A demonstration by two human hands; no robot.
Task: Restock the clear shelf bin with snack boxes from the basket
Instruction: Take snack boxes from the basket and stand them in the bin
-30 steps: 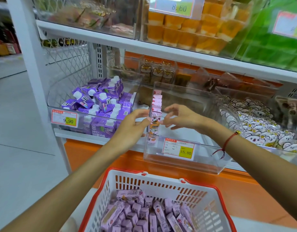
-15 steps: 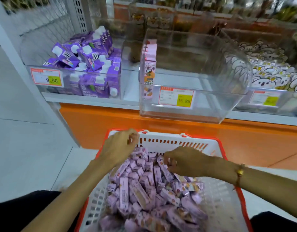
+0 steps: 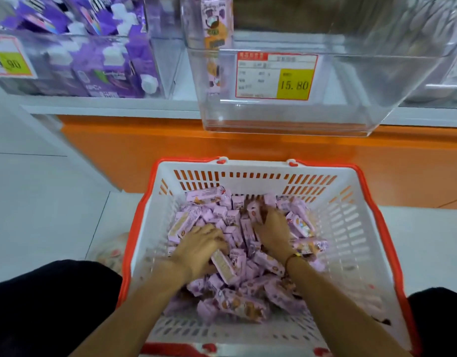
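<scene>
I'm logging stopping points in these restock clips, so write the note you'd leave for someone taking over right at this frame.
Left hand: down in the pile, fingers curled round a pink snack box.
Right hand: also in the pile, gripping a box at its fingertips.
Basket: white with a red rim, on the floor below the shelf, holding a loose heap of pink snack boxes.
Clear shelf bin, price tag 15.80: one column of boxes stands against its left wall; the rest holds nothing.
Done: one column stocked.
Left: lift the boxes up, stand them beside that column, repeat until the bin is full.
</scene>
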